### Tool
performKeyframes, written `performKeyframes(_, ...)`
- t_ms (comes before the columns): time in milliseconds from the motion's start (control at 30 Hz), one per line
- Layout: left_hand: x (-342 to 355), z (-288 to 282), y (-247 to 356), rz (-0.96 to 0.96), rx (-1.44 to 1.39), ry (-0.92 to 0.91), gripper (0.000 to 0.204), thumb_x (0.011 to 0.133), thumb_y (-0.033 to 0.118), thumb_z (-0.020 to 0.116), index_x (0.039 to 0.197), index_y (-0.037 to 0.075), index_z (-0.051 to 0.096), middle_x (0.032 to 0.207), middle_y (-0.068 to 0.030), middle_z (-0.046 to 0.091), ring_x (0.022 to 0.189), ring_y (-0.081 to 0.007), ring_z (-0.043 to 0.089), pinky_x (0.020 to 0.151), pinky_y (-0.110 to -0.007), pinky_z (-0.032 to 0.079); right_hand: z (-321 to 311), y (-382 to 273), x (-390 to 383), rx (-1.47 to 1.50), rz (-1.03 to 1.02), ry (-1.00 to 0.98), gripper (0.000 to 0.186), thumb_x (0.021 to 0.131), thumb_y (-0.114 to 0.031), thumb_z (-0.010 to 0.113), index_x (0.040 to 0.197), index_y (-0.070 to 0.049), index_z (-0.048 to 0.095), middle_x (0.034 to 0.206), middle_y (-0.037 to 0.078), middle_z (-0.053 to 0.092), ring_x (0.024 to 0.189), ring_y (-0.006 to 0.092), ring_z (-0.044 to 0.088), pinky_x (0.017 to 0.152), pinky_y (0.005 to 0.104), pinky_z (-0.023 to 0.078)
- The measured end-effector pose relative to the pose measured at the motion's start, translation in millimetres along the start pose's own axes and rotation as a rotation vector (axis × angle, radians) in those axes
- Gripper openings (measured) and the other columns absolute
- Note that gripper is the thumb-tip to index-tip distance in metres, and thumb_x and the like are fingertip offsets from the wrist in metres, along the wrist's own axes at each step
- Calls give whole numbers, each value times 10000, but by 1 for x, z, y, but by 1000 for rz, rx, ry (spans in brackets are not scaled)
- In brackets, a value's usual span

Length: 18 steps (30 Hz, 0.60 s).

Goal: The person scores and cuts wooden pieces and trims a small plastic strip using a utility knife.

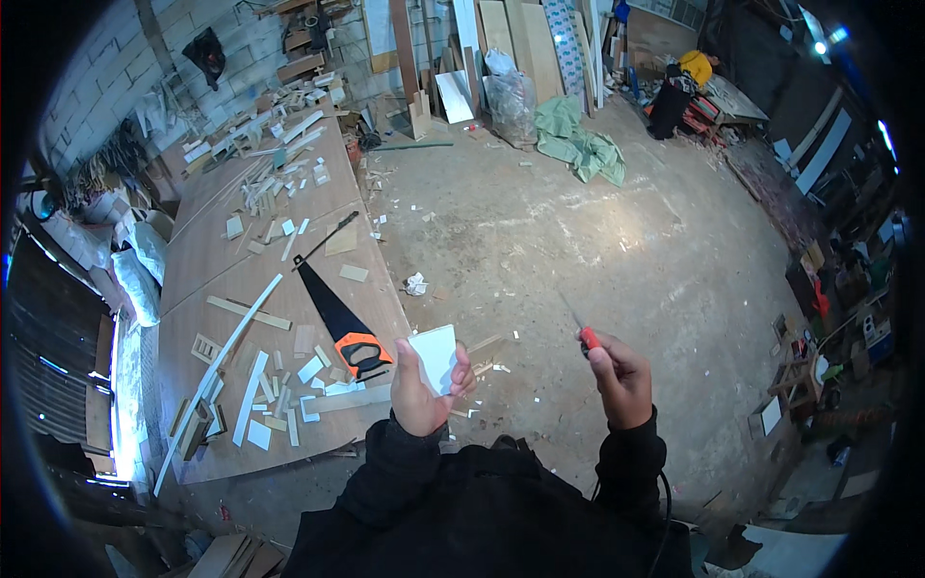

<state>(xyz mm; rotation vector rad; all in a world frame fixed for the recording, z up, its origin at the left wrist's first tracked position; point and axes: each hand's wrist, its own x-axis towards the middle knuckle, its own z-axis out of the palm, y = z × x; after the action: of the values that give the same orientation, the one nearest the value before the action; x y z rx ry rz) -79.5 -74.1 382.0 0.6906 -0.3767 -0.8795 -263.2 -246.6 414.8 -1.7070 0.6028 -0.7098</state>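
Note:
Between the thumb and fingers of my left hand (420,393) is a small white rectangular board piece (436,356), held up near the table's right edge. My right hand (624,378), apart from it on the right, grips a screwdriver by its red and black handle (590,338). The thin metal shaft points up and to the left, away from the board piece. Just left of my left hand, a handsaw (334,310) with a black blade and an orange and black handle lies on the table.
The wooden table (207,265) on the left carries many wood offcuts and a long white strip (220,371). Crumpled paper (415,283) and scraps lie on the concrete floor. Boards (525,43) lean at the back beside a green cloth (578,135). Clutter lines the right side.

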Motion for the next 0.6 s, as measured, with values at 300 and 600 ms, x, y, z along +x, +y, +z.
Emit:
performKeyframes(300,1,-49,50,-196,-96,-21,810,946,723,261,909,-32,554,664,-36,448,552,-129,392,550,-269,332,95,-38,4,8,38,-164,303,955,-207,621,1118,44,665,979,61,673,890,104,581,801,242,447)
performKeyframes(600,2,-83,90,295,752,-63,814,926,732,307,888,-33,582,745,-36,496,660,-121,445,611,-261,341,151,-82,4,-367,-24,-282,360,871,-291,710,1100,-14,702,807,172,704,654,245,685,622,305,520)
